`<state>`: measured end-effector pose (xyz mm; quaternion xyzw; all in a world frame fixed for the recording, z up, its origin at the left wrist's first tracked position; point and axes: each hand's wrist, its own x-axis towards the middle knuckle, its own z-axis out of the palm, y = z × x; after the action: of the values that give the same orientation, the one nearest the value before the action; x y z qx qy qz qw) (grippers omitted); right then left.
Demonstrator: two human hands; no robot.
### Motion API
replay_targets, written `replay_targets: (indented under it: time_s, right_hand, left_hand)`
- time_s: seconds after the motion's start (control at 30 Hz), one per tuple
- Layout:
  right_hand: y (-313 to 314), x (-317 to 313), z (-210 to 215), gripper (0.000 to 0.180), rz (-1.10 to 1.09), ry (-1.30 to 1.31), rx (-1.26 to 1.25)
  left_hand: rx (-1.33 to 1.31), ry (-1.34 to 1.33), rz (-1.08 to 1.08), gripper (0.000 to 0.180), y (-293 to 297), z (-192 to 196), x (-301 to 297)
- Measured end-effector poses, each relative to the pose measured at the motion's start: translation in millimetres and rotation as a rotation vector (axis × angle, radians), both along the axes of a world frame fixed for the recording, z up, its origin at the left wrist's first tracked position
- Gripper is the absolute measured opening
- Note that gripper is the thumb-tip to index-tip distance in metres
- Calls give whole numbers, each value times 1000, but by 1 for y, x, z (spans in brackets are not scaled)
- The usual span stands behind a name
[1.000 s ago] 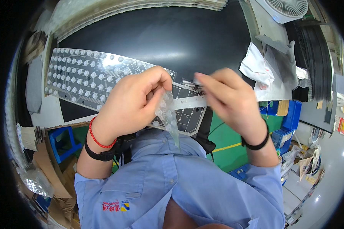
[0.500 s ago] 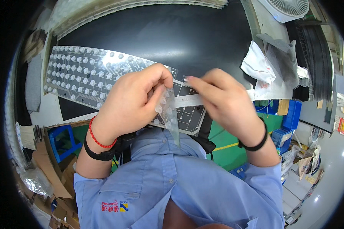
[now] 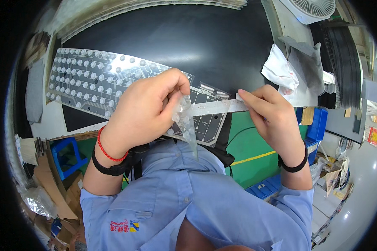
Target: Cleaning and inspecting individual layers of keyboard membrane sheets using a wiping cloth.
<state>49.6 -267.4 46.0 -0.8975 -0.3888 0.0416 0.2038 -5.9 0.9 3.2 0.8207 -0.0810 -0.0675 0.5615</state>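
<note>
A clear keyboard membrane sheet (image 3: 92,79) with printed traces and rows of round rubber domes lies on a black work surface (image 3: 176,37). My left hand (image 3: 148,111) rests over its middle, fingers closed on a crumpled strip of translucent film (image 3: 190,136) that hangs toward my lap. Round bumps show in that strip. To the right, the membrane's striped connector tail (image 3: 213,90) lies uncovered. My right hand (image 3: 272,111) is apart from the sheet, above the table's front edge, thumb and finger pinched. A small whitish bit at its fingertips is too small to name.
A white cloth (image 3: 280,69) and grey sheet (image 3: 308,62) lie at the right, with a white fan (image 3: 312,10) beyond. Stacked sheets (image 3: 341,75) stand far right. Blue bins (image 3: 316,125) sit below the table edge. Layered panels (image 3: 155,6) line the back.
My right hand has moved right and slightly nearer me, away from the connector tail, which now shows fully. The left hand keeps its place and its hold; the film strip has shifted slightly.
</note>
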Motion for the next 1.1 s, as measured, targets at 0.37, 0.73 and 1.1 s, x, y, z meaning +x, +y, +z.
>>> replay_targets:
  time_s: [0.37,0.73,1.1]
  right_hand:
    - [-12,2,4,31,-13,2,-13]
    - [-25,2,16,32,-14,-49,-60]
    - [-9,80,-4,40,-230,-474,-89]
  left_hand:
    - [22,-6,2,6,-1,0,0]
    - [35,-39,10,5,-1,-1,-2]
    - [-62,173,-44,5,8,5,-2]
